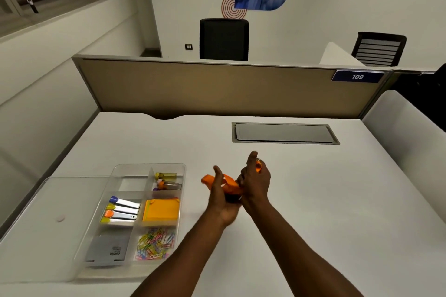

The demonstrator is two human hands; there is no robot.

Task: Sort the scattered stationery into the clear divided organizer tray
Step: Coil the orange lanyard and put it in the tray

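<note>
Currently:
- Both hands are up above the white worktop, just right of the clear organizer tray, together on one orange object. It's blurred, can't tell what it is.
- Left hand: palm under the object, fingers pointing up along its near side, thumb side toward the tray. Cradling it; can't tell if the fingers curl round it.
- Right hand: fingers wrapped round the object's right end, orange showing at the fingertips.
- Tray holds:
  - highlighters in the middle-left bay
  - orange sticky notes in the middle-right bay
  - coloured paper clips in the near-right bay
  - grey staple box in the near-left bay
  - small yellow and orange clips in the far-right bay
- Frosted lid lies flat, left of the tray.
</note>
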